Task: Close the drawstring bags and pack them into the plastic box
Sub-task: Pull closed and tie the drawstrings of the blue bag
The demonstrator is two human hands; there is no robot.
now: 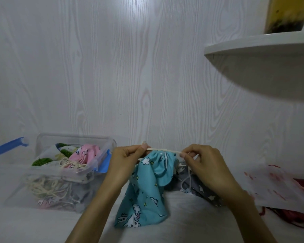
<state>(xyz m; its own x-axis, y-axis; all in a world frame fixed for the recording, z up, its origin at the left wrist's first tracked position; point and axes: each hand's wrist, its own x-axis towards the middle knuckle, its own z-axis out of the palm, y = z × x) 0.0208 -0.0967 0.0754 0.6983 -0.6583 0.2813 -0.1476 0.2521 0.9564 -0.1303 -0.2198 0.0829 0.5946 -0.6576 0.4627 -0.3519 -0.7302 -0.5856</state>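
- You are closing the blue bag (144, 188): your left hand (125, 158) and right hand (204, 163) each pinch the cord (162, 150), pulled taut sideways.
- The bag hangs mouth up, long axis vertical.
- Next, likely cinch fully, then carry it left.
- The plastic box (63, 172) beyond already holds bags.

Plastic box (102, 151) left of held bag (144, 190) — another bag (200, 188) just behind, right.

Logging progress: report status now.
Both hands, left and right, pinch cream drawstring. Teal rabbit-print cloth bag gathered, unpacked. Clear plastic box open.
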